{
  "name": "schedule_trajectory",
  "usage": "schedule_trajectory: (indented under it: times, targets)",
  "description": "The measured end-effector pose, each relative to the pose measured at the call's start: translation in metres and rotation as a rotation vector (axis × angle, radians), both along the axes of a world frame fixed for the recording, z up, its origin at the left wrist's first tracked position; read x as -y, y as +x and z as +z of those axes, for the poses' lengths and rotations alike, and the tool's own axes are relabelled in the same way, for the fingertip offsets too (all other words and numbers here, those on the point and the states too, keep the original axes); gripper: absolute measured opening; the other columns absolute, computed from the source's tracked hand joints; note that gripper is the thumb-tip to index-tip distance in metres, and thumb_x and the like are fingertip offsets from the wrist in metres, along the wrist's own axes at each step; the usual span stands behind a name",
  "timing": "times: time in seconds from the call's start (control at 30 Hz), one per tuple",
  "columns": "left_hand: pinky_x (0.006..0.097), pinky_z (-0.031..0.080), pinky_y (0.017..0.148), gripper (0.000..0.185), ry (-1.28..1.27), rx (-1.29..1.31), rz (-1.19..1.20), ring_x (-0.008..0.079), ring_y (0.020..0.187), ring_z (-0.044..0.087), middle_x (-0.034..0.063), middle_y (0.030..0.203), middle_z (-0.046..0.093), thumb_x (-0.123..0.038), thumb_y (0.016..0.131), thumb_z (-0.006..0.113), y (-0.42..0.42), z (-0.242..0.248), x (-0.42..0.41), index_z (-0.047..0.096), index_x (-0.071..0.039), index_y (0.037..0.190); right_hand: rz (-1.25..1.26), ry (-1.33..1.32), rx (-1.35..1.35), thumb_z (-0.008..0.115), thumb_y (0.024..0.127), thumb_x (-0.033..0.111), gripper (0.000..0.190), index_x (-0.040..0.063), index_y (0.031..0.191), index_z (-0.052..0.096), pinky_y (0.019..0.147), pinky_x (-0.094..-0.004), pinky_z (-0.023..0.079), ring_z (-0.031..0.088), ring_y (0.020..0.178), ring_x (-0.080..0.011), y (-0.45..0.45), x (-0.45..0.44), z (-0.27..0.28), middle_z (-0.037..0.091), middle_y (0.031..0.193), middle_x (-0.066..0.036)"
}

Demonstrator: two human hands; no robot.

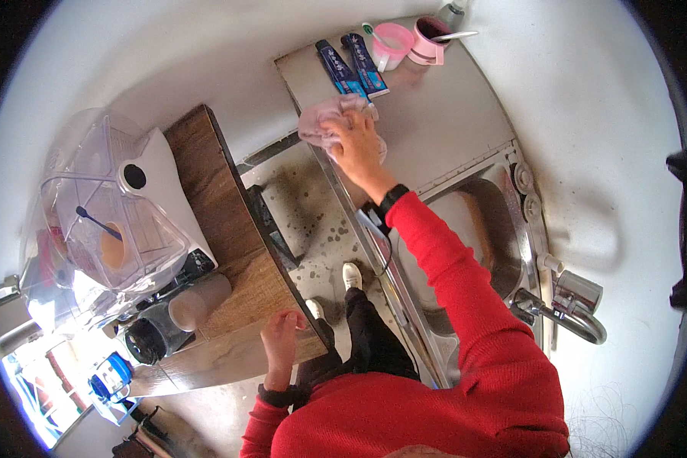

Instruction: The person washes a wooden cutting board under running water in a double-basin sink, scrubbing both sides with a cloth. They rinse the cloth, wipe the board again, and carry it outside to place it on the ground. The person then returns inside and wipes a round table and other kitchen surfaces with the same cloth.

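My right hand [358,146] grips a crumpled pinkish cloth [319,120] at the left edge of the stainless steel countertop [435,120]. The cloth's upper end meets the lower ends of two dark-blue toothpaste tubes [335,63], which bear writing. Behind them stand a pink-and-white cup [394,48] with a toothbrush in it and a pink mug [425,52] with a pale handle lying across its rim. Lower left, my left hand [280,338] hovers by the corner of the wood-patterned table [235,229], fingers loosely curled and nothing visible in them.
Below my right forearm lies a steel sink basin [429,257], with a curved faucet [572,320] at its right. A clear plastic dish cover [103,194] and a translucent container [200,300] occupy the table. Dark spots mark the floor [315,217] between both counters.
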State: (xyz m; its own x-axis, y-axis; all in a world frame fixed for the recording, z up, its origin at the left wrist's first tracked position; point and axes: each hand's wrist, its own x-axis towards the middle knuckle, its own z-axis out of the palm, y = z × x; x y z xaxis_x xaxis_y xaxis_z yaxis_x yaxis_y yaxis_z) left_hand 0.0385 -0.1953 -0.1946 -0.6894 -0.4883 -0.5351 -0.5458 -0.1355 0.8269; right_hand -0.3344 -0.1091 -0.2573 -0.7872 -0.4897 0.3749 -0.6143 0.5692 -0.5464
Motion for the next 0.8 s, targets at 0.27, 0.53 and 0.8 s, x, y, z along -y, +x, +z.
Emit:
schedule_trajectory:
  times: [0.27,0.53,0.8]
  targets:
    - [0.025,0.048,0.07,0.025,0.159,-0.172,0.004,0.0095,0.075,0.058,0.0041,0.086,0.065,-0.008,0.091,0.06,-0.064,0.005,-0.008,0.058,0.003,0.114,0.279,-0.367,0.598,0.064,0.076,0.003,0.033,0.011,0.108,0.069,0.095,-0.0406,0.043,0.055,0.109,-0.0327,0.03,-0.071,0.041,0.06,0.111,-0.015]
    - [0.043,0.048,0.082,0.052,-0.758,-0.277,-0.312,0.0332,0.097,0.062,0.0188,0.107,0.064,-0.037,0.087,0.062,-0.365,-0.045,0.006,0.052,-0.007,0.129,-0.646,0.189,-0.12,0.064,0.08,0.021,0.048,0.016,0.128,0.055,0.101,-0.0493,0.035,0.048,0.115,-0.0376,-0.053,-0.166,0.013,0.055,0.122,-0.015]
    - [0.0487,0.031,0.092,0.058,-1.102,0.057,-0.045,0.0385,0.112,0.041,0.0202,0.114,0.048,-0.05,0.068,0.076,-0.513,-0.059,-0.025,0.063,-0.019,0.116,-0.211,0.092,0.1,0.071,0.072,0.008,0.063,0.021,0.13,0.05,0.099,-0.0498,0.037,0.045,0.119,-0.0393,-0.013,-0.175,-0.001,0.044,0.137,-0.015]
